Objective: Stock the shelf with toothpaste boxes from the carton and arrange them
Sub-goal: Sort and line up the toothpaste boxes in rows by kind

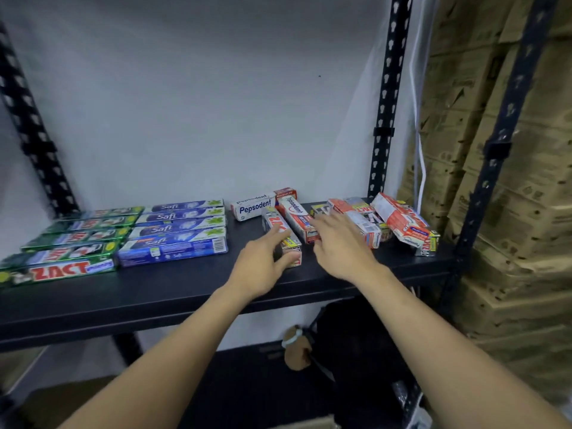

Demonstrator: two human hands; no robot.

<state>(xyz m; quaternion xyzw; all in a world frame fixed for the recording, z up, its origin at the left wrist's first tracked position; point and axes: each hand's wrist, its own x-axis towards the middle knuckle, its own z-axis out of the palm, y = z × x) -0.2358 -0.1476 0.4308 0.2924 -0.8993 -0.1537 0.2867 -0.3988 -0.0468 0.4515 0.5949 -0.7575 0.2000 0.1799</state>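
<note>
Holding a small silver and red toothpaste box [282,239] with the left hand [263,261]: thumb at the near end, fingers curled over the top. Lying flat on the black metal shelf [185,283], just below the middle of the frame, long side pointing away toward the wall. Just beside it on the right, a red and white toothpaste box [296,215] lying the same way. Over the near end of that one, the right hand [340,247], fingers out straight and blurry, holding nothing that shows. Further right, a messy heap of red and white boxes [399,224], closer to the right hand. On the left of the frame, neat rows of green boxes [62,252] and blue boxes [176,230], all lying sideways. Probably needs a turn sideways to match those rows.
</note>
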